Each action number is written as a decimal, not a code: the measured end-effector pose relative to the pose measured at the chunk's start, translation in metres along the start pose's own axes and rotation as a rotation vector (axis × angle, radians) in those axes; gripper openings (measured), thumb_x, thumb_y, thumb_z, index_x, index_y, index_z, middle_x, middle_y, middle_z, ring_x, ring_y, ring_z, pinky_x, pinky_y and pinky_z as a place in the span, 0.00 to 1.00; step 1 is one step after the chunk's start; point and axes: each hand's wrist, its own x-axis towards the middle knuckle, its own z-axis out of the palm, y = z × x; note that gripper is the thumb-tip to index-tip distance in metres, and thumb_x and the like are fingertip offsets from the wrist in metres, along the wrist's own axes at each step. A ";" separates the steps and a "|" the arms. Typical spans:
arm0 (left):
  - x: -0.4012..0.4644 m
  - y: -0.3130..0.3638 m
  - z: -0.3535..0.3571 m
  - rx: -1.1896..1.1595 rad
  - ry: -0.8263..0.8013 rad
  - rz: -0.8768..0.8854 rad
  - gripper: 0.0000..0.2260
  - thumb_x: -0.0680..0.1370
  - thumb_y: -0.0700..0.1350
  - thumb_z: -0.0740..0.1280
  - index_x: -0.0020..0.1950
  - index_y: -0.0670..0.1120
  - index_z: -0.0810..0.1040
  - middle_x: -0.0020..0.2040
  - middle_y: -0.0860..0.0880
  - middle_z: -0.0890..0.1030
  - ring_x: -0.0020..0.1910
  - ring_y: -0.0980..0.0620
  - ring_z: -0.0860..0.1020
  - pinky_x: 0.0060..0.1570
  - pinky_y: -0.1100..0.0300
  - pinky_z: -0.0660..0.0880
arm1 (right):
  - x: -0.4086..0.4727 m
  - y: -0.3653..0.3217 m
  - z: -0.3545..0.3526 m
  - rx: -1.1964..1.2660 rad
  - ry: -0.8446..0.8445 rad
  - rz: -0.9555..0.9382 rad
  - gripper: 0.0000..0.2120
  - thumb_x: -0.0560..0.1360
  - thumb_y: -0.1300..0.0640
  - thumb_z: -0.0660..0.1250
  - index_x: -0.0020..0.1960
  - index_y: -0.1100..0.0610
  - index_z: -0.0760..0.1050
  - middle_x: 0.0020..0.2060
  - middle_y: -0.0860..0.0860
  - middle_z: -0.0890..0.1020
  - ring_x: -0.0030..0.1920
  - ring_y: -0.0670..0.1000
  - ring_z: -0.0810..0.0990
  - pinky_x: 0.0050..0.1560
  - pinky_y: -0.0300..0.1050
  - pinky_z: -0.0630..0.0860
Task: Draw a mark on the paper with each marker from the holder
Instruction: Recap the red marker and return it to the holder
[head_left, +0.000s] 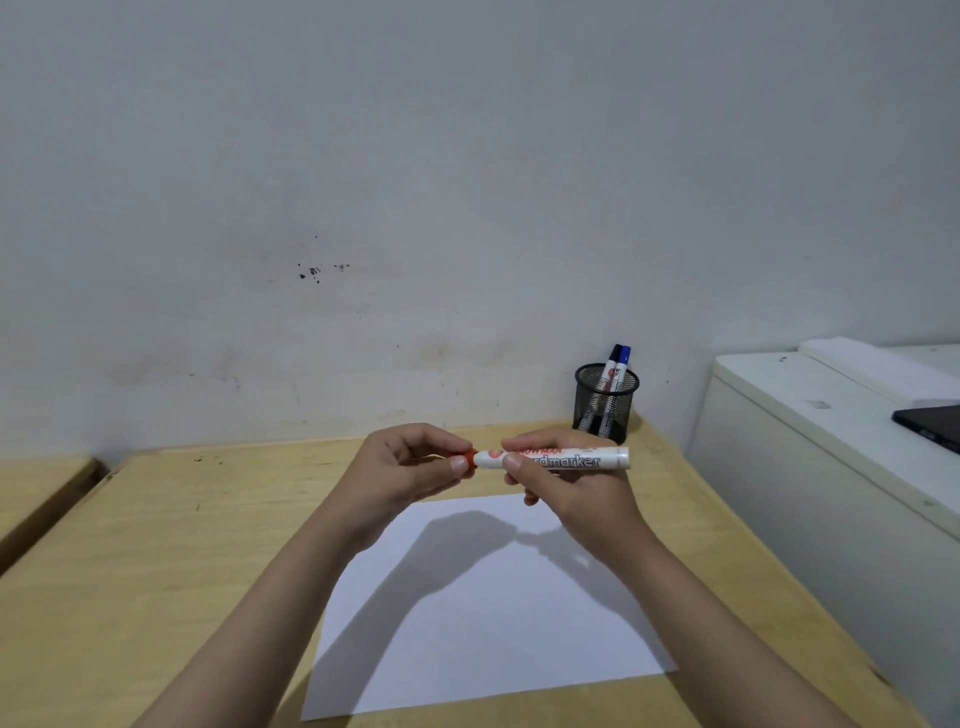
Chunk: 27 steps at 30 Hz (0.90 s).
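Note:
I hold a white marker (597, 459) with a red cap (469, 460) level above the far edge of a blank white paper (483, 634). My right hand (566, 483) grips the barrel. My left hand (415, 462) pinches the red cap, which sits on the marker's left end. A black mesh holder (605, 402) stands at the table's back right corner against the wall, with a black-capped and a blue-capped marker (621, 358) leaning in it.
The wooden table (156, 571) carries the paper. A white cabinet (810, 467) stands right of the table with a dark flat device (932, 423) on it. A second wooden surface (36, 493) lies at the far left, past a gap.

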 end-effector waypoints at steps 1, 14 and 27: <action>-0.003 0.002 0.003 0.005 0.002 0.011 0.07 0.63 0.38 0.72 0.40 0.43 0.84 0.36 0.46 0.85 0.39 0.50 0.83 0.49 0.60 0.81 | -0.001 -0.002 0.000 -0.005 -0.008 -0.005 0.05 0.70 0.63 0.73 0.42 0.54 0.83 0.32 0.51 0.85 0.34 0.47 0.82 0.32 0.41 0.78; -0.015 0.017 0.017 0.152 0.195 0.233 0.08 0.70 0.31 0.70 0.41 0.43 0.83 0.35 0.50 0.85 0.38 0.54 0.82 0.42 0.67 0.78 | -0.004 -0.003 0.014 0.327 0.009 0.158 0.14 0.64 0.55 0.73 0.48 0.55 0.81 0.34 0.52 0.83 0.33 0.48 0.79 0.41 0.42 0.80; 0.030 0.025 0.045 0.482 0.202 0.295 0.07 0.68 0.39 0.74 0.44 0.48 0.83 0.38 0.46 0.85 0.34 0.55 0.79 0.36 0.68 0.74 | 0.025 -0.009 -0.026 -0.500 0.104 -0.160 0.11 0.65 0.56 0.78 0.47 0.52 0.81 0.41 0.44 0.84 0.41 0.42 0.81 0.43 0.31 0.74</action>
